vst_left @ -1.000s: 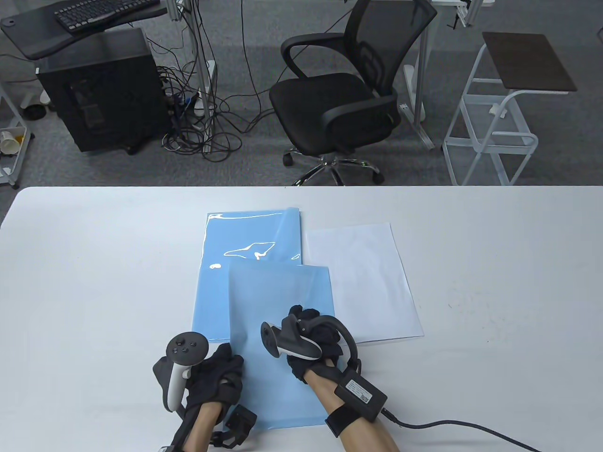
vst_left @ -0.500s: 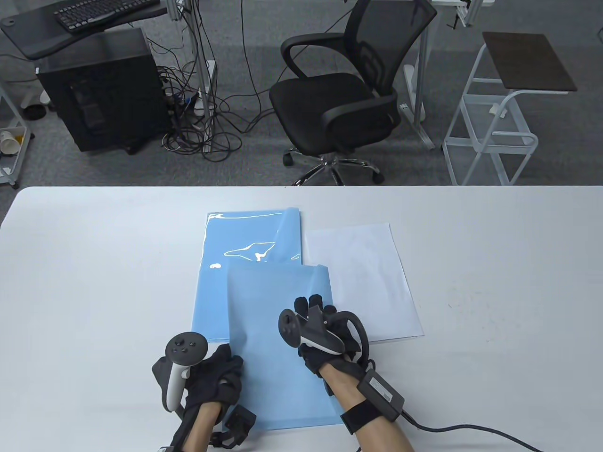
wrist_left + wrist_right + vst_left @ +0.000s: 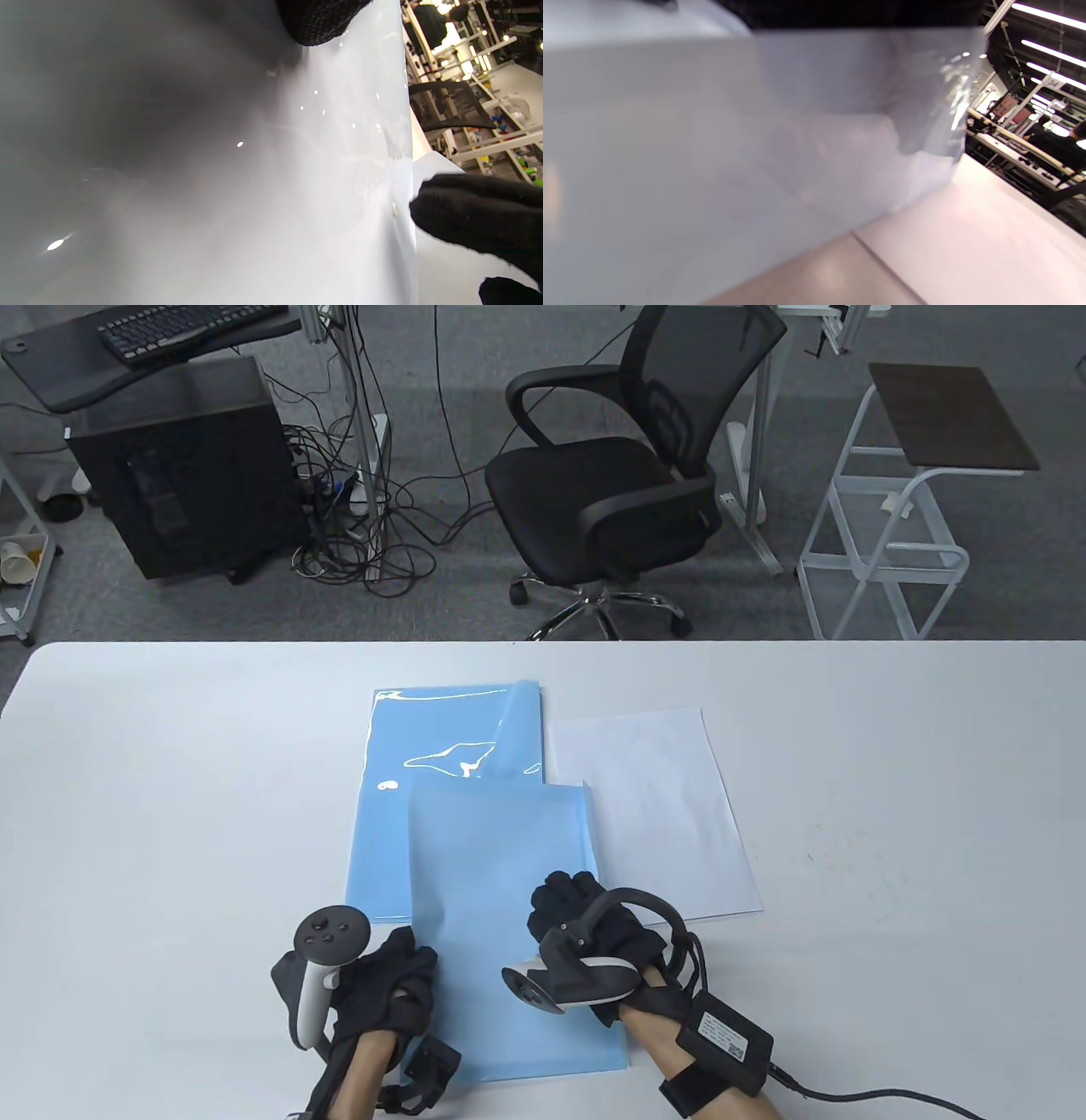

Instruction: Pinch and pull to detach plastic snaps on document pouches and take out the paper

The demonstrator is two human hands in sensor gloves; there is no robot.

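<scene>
A light blue document pouch (image 3: 496,882) lies at the near middle of the white table (image 3: 916,831), overlapping a stack of blue pouches (image 3: 441,729) behind it. A white paper sheet (image 3: 657,814) lies flat to its right. My left hand (image 3: 397,976) grips the pouch's left edge with curled fingers. My right hand (image 3: 585,916) curls over the pouch's right edge. The left wrist view shows the pouch (image 3: 339,190) between gloved fingers (image 3: 479,220). Close to the right wrist camera the pouch (image 3: 734,148) appears blurred. No snap is visible.
Beyond the table's far edge stand a black office chair (image 3: 611,483), a black computer tower (image 3: 178,466) with tangled cables, and a white cart (image 3: 899,526). A black cable (image 3: 874,1096) trails from my right wrist along the near edge.
My right hand drew back toward me and to the right along the pouch's right edge, its wrist rolling over. The pouch's near right corner shifted rightward. The left hand stayed put.
</scene>
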